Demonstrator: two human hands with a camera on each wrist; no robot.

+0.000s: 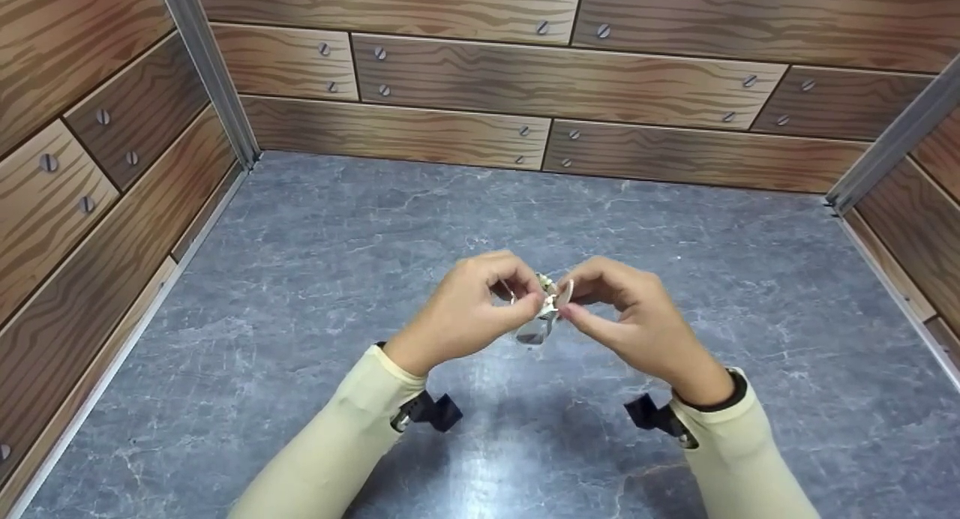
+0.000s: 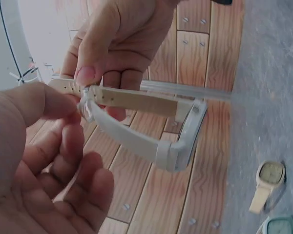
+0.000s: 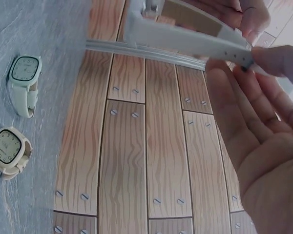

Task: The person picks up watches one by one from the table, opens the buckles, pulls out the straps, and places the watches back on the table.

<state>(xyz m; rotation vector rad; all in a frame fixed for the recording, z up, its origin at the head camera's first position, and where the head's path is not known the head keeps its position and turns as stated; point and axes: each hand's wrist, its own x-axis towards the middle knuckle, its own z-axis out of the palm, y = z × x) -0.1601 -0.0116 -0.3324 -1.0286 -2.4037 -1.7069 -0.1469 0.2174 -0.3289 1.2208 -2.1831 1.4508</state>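
Note:
A white wristwatch [image 2: 128, 131] is held up between both hands, its strap looped and running through the buckle [image 2: 87, 106]. At the buckle, the thumb and index finger of my left hand [image 1: 480, 305] pinch the strap, while its other fingers curl loosely below. My right hand [image 1: 637, 316] grips the punched strap end [image 2: 63, 85] between thumb and fingers. In the right wrist view, the strap [image 3: 195, 41] shows its small holes close to the right thumb. The watch case [image 2: 190, 136] hangs away from the fingers, its dial turned from view.
On the grey marbled tabletop [image 1: 360, 226] lie a mint-green watch [image 3: 25, 73] and a beige watch [image 3: 8, 148], close together. Wood-patterned panels [image 1: 480, 69] wall the back and sides. A dark camera mount sticks out from each wrist.

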